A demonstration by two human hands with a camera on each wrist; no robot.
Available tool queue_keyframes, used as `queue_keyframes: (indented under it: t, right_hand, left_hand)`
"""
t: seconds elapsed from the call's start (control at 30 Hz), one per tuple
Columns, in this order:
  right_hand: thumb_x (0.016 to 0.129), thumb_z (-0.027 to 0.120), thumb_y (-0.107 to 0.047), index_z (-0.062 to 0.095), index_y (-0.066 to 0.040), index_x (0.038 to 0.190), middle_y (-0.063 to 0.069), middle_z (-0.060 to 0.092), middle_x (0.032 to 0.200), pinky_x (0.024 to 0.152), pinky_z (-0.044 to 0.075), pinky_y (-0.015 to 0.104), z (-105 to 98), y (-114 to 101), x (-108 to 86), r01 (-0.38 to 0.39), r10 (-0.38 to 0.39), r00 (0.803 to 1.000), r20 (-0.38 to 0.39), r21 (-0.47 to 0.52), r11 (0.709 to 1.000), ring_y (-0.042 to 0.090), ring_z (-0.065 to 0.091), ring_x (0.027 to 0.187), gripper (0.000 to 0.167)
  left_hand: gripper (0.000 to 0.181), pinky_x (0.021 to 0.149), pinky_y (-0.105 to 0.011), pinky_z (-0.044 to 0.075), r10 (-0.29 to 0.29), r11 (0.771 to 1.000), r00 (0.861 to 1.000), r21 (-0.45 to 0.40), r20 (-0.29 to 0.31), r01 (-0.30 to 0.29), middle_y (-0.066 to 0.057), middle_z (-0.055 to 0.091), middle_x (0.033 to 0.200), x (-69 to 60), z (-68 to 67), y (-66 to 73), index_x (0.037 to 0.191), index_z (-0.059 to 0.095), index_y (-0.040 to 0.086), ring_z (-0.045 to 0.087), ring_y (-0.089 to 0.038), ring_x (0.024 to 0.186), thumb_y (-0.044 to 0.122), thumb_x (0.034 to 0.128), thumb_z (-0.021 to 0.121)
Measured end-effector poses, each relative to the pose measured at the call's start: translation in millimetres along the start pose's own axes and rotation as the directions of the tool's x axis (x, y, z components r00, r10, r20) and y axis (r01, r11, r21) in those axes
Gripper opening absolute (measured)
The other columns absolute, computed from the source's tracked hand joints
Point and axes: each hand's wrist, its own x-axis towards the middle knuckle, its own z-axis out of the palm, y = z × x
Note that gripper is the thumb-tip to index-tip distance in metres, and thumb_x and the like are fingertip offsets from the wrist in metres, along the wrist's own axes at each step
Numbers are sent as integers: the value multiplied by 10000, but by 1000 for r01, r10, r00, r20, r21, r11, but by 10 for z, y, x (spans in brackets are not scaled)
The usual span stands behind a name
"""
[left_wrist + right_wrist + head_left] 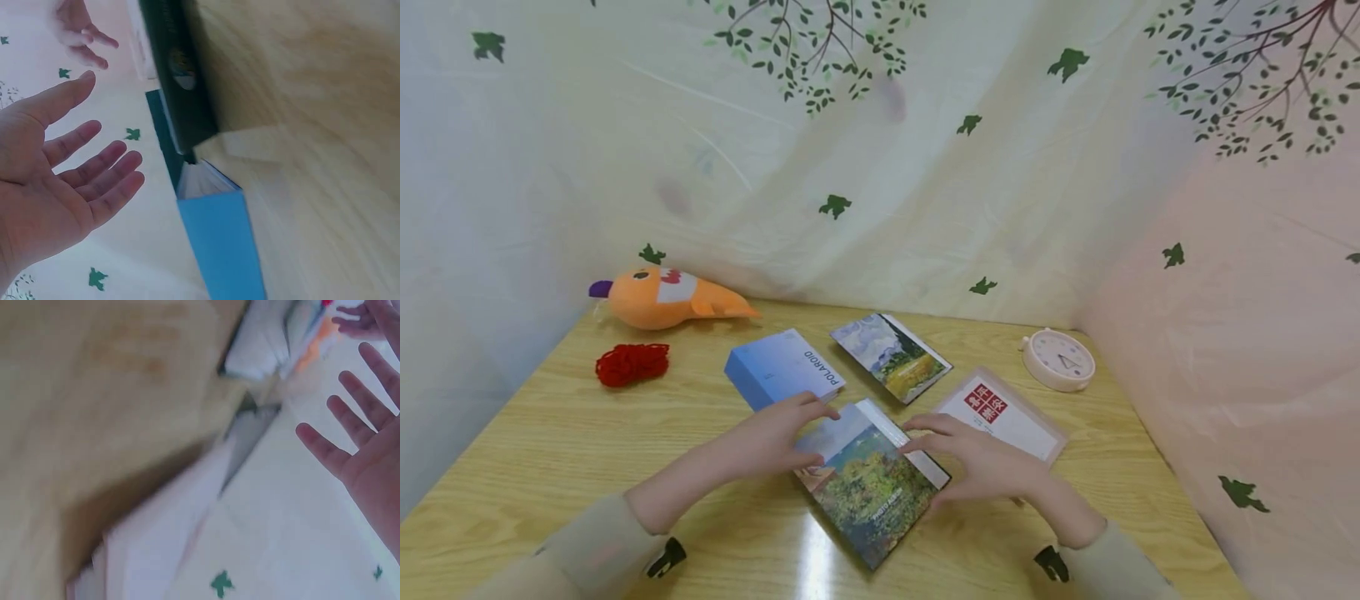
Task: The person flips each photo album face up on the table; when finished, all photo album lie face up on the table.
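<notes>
A photo album (872,492) with a painted garden cover lies tilted at the table's front middle. Over its upper left edge hovers my left hand (775,437), fingers bent slightly. My right hand (981,458) is beside the album's right edge, near the white strip. In the left wrist view, the left hand (69,169) has spread fingers and an empty palm, apart from the album's dark green spine (178,69). The right wrist view shows the right hand (375,431) likewise spread and holding nothing. Behind the left hand is a blue POLAROID album (782,362).
Farther back lies another painted album (891,358). Right of it is a pale album (1000,417) with red characters, partly behind the right hand. A pink clock (1058,360) lies at the right. Red yarn (632,364) and an orange plush toy (673,300) are at the left.
</notes>
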Motion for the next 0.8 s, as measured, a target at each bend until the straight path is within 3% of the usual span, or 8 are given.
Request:
queue_keyframes:
  t: [0.1,0.23,0.43,0.53,0.63,0.8]
  right_hand:
    - [708,814,-355,525,-201,1323,50,398,1455,1004,415,473,-140,62,-93,-18,15,997,-76,-34,999,256,355,1339,697]
    - [671,835,-360,538,-234,1304,41,445,1417,1002,416,447,-307,200,-234,-30,11,981,-195,-94,995,252,394,1308,711]
    - [685,843,-283,546,-216,1296,53,428,1433,1025,378,249,-500,377,-505,-171,164,956,-245,-6,985,266,360,1333,682]
    - [692,841,-273,545,-226,1302,58,435,1433,1064,352,376,-548,477,-633,-259,258,932,-255,28,965,266,373,1328,680]
    - [695,842,-241,545,-193,1305,103,447,1419,1018,349,554,-563,607,-749,-321,328,907,-263,69,945,326,377,1318,680]
    - [726,819,-261,521,-110,1320,166,430,1421,1007,315,633,-522,845,-926,-408,425,873,-239,122,905,402,366,1310,682]
  left_hand:
    - [540,961,-456,457,19,1000,1000,-1,-2,-19,-141,483,1370,85,-43,129,1295,547,147,494,-321,1223,269,810,749]
    - [564,980,-449,448,51,999,999,13,5,-51,-92,475,1388,225,-55,308,1323,524,165,464,-290,1261,279,815,744]
    - [662,998,-391,446,115,991,992,55,56,-118,-37,427,1438,497,61,512,1403,438,191,468,-228,1264,360,828,719]
    - [728,1003,-375,444,155,986,983,45,99,-160,-45,368,1483,645,156,574,1445,375,204,433,-235,1301,365,826,722]
    - [771,1059,-379,388,184,982,972,14,148,-188,-60,309,1517,796,260,612,1471,324,200,335,-244,1371,347,828,724]
    - [823,1121,-391,293,193,981,955,-26,223,-192,-71,219,1557,1013,384,675,1499,256,170,226,-246,1421,307,836,724]
